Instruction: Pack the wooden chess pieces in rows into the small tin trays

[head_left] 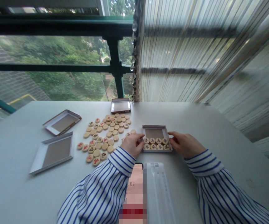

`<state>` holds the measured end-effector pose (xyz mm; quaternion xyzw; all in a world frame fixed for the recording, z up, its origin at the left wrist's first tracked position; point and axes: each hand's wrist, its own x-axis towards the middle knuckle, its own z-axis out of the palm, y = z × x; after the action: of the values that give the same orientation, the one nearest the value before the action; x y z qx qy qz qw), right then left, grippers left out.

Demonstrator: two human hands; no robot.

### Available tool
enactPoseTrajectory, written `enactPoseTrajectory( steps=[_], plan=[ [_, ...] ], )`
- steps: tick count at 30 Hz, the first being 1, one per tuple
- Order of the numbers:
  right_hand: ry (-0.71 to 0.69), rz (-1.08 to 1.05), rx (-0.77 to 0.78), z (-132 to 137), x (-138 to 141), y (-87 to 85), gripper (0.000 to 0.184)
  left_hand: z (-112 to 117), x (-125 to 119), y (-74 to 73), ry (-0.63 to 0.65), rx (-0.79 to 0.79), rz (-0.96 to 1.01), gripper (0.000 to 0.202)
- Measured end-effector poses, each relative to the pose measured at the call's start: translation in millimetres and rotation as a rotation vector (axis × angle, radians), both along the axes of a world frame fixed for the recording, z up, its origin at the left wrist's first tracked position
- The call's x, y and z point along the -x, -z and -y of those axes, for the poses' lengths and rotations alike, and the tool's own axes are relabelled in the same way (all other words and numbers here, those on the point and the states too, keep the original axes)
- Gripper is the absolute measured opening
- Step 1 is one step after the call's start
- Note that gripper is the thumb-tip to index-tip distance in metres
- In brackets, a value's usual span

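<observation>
A shallow grey-walled box [157, 127] lies on the table with two rows of round wooden xiangqi pieces [159, 141] in its near half. Black characters mark their faces; the far half shows its brown bottom. My left hand [132, 145] is at the box's left wall, fingers bent and thumb close to the leftmost piece. At the right wall, my right hand [185, 144] holds the edge with thumb and forefinger. Many loose xiangqi pieces [110, 142] spread to the left of my left hand, some showing red or black characters, others blank sides up. My left hand partly hides a few.
At the left lie an open box tray [71, 149] and a brown-edged lid [79, 118]. Another shallow lid [121, 112] is at the table's far edge. A phone [137, 177] and a clear plastic case [159, 189] lie nearest me. Beyond are window railings [117, 67] and a string curtain [171, 53].
</observation>
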<state>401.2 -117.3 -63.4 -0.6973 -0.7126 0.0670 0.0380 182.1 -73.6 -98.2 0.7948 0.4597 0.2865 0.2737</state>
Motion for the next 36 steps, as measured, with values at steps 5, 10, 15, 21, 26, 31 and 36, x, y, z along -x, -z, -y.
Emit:
enactPoseTrajectory(
  steps=[5, 10, 15, 21, 26, 31, 36],
  plan=[
    [-0.005, -0.009, -0.019, 0, -1, 1.1, 0.035, 1, 0, 0.3, -0.009, -0.003, 0.001, 0.029],
    [0.049, -0.001, -0.085, 0, -2, 1.7, 0.034, 2, 0, -1.8, -0.026, -0.022, 0.026, 0.028],
    [0.089, -0.015, -0.19, 0, 0, 0.7, 0.028, 1, 4, -9.1, -0.04, -0.042, 0.11, 0.025],
    [0.079, -0.054, -0.267, -1, 0, 4.3, 0.024, -3, 25, -20.6, -0.126, -0.023, 0.16, 0.031],
    [0.0, -0.076, -0.334, -2, 0, 5.7, 0.022, -12, 58, -32.4, -0.238, -0.048, 0.16, 0.036],
    [-0.114, -0.064, -0.403, -4, 1, 9.5, 0.021, -29, 97, -37.6, -0.318, -0.072, 0.15, 0.04],
    [-0.176, -0.07, -0.451, -5, -2, 13.2, 0.02, -39, 131, -33.9, -0.392, -0.072, 0.153, 0.046]
  ],
)
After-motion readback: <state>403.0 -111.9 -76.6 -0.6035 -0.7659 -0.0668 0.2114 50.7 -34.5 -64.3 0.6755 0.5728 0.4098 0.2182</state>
